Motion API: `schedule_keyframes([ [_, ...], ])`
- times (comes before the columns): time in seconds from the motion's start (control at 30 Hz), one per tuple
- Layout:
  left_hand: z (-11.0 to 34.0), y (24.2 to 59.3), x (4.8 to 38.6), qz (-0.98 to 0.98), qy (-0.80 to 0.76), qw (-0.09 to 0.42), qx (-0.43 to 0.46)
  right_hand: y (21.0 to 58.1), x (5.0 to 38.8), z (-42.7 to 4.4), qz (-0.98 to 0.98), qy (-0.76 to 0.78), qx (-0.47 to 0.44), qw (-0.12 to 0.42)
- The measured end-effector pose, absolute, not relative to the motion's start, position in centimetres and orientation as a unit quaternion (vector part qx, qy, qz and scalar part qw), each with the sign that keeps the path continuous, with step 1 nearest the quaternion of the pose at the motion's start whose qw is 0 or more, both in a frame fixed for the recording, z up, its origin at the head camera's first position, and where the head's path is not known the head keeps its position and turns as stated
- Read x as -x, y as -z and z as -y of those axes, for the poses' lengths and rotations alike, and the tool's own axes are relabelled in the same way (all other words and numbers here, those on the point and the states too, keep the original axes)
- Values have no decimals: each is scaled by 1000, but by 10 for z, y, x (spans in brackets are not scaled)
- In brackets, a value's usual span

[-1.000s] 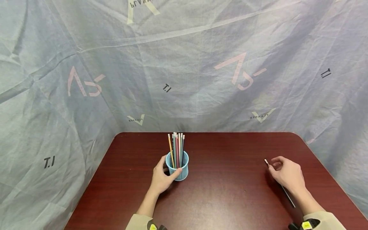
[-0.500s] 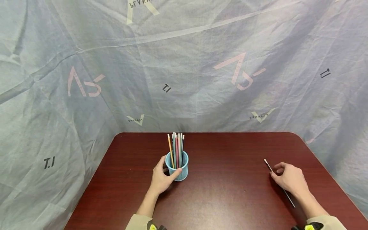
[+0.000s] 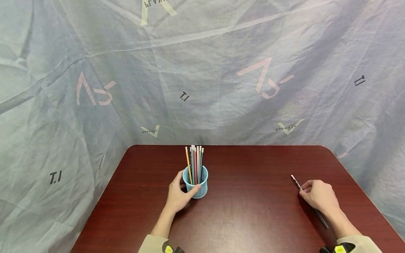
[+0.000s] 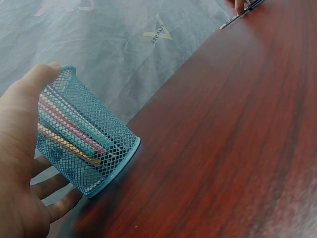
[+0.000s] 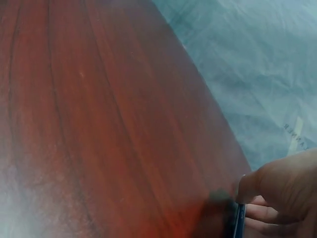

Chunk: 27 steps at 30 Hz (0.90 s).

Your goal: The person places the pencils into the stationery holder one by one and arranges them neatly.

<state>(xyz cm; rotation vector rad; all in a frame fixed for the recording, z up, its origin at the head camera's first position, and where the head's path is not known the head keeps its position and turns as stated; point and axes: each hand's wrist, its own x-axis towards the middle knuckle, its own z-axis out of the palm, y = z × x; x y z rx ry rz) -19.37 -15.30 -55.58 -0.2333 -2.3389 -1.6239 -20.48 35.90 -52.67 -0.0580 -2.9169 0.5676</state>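
A light blue mesh pencil cup (image 3: 201,189) stands upright on the table, with several pencils (image 3: 194,163) in it, eraser ends up. My left hand (image 3: 178,197) grips its left and near side, thumb across the front. In the left wrist view the pencil tips show through the mesh (image 4: 94,144). Over at the right, my right hand (image 3: 321,197) pinches a dark patterned pencil (image 3: 295,182) between thumb and fingers. Its white eraser end points away and to the left. The right wrist view shows only a short dark piece of this pencil (image 5: 239,220) below the thumb.
The dark red wooden table (image 3: 243,207) has rounded far corners. Grey cloth (image 3: 215,88) with printed marks hangs behind it and along both sides. Bare tabletop lies between the two hands.
My right hand has slid a little along the pencil toward me, and its fingers have come together on it. The pencil's near end has shifted slightly right. My left hand stays on the cup.
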Motion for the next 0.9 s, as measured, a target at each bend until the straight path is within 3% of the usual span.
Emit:
schedule_keyframes([
  [0.13, 153, 556, 194, 809, 563, 143, 82, 521, 205, -358, 974, -200, 28, 99],
  [0.4, 154, 558, 194, 808, 566, 143, 81, 501, 210, -342, 947, -230, -18, 222],
  [0.9, 154, 556, 193, 812, 560, 143, 82, 456, 223, -296, 917, -311, -26, 249],
])
